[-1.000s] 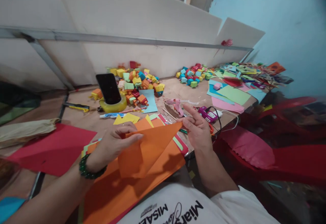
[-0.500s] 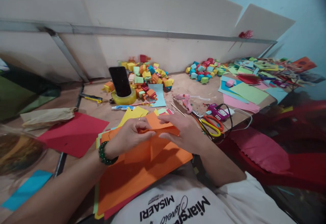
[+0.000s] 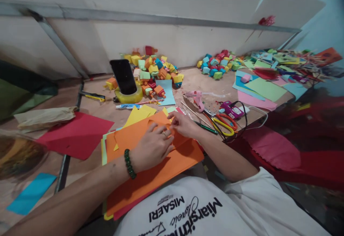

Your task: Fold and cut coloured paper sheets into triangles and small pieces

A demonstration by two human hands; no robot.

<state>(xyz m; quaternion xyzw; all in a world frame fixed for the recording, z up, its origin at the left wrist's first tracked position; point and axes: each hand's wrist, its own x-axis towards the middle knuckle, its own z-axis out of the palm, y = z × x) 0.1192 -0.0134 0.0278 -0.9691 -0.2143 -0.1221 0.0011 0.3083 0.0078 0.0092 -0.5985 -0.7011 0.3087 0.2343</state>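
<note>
A smaller piece of orange paper (image 3: 180, 141) lies on a stack of coloured sheets, topped by a large orange sheet (image 3: 145, 187). My left hand (image 3: 154, 144), with a green bead bracelet at the wrist, rests over the piece, its fingers spread and lying flat. At the piece's upper right, my right hand (image 3: 185, 125) has its fingers curled in and pinches the orange paper near a fold. The fingers partly hide the paper's edge. Yellow sheets (image 3: 139, 113) stick out beyond the stack.
A phone (image 3: 123, 76) leans in a roll of tape (image 3: 130, 97) before a pile of paper cubes (image 3: 153, 69). Right of the stack lie a pink glue gun (image 3: 198, 100), scissors (image 3: 221, 125) and a purple device (image 3: 231, 110) with cables. A red sheet (image 3: 77, 135) is at left.
My left hand has gone from a pinch to lying flat, lower and to the right. My right hand has closed on the orange paper, which now lies lower. The view has tilted slightly.
</note>
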